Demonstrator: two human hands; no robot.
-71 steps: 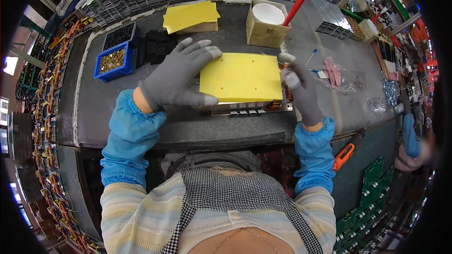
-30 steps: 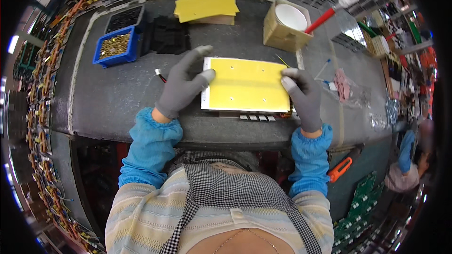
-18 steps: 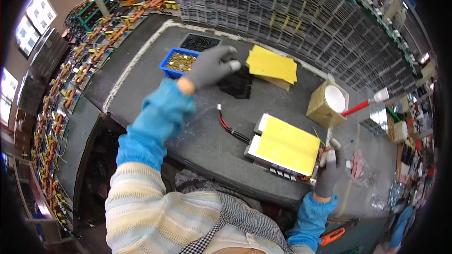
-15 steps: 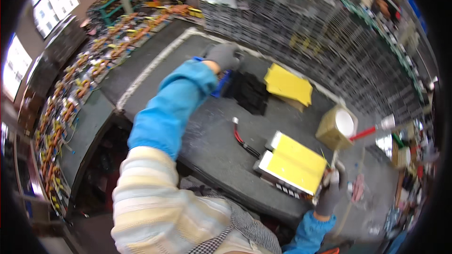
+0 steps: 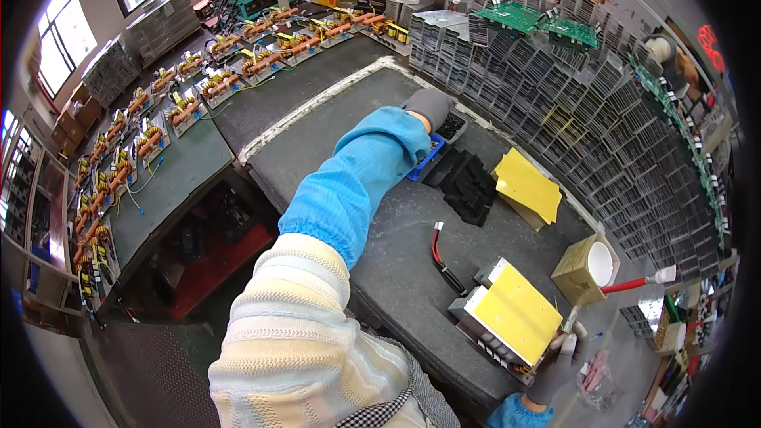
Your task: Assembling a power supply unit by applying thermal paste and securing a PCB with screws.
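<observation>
My left hand (image 5: 428, 105), in a grey glove, reaches to the far side of the bench over a blue bin (image 5: 428, 157) and a small bin of dark pieces (image 5: 453, 125). Its fingers are hidden behind the hand. A metal-cased unit topped by a yellow sheet (image 5: 515, 313) lies at the near right, with a red-and-black cable (image 5: 441, 257) coming from its left end. My right hand (image 5: 561, 355), gloved with pale fingertips, is at the unit's right end. Its fingers are curled; what they hold is too small to make out.
Black folded parts (image 5: 469, 189) and a stack of yellow sheets (image 5: 529, 190) lie mid-bench. A box with a white roll (image 5: 583, 269) and a red-handled brush (image 5: 634, 283) stand right. Stacked grey metal parts (image 5: 571, 103) wall the far side. Coil assemblies (image 5: 186, 107) line the left bench.
The view has swung left and become sharper, so the bench sits further right in it. My left hand stays over the bins, and my right hand remains at the unit's right end.
</observation>
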